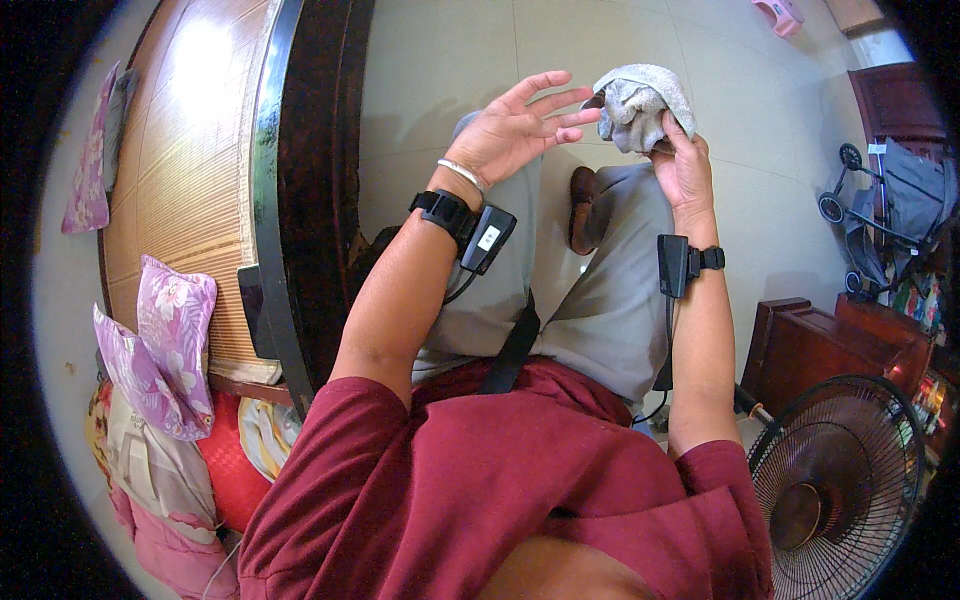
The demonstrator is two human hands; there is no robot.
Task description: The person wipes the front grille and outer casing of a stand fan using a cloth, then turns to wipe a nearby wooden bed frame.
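Note:
A crumpled pale grey cloth is held up over the tiled floor, its lower right edge pinched between the thumb and fingers of my right hand. Just left of the cloth, my left hand is spread with its palm showing. Its fingertips come close to the cloth's left side; whether they touch it I cannot tell. A small dark brown thing shows at the cloth's left edge, too little of it to name. Each wrist bears a strapped black device, and a light-coloured bangle circles my left wrist.
A bed with a bamboo mat, floral pillows and a dark frame stands on the left. Behind on the right are a floor fan and a dark red wooden cabinet. A folded stroller stands at far right, a pink stool beyond.

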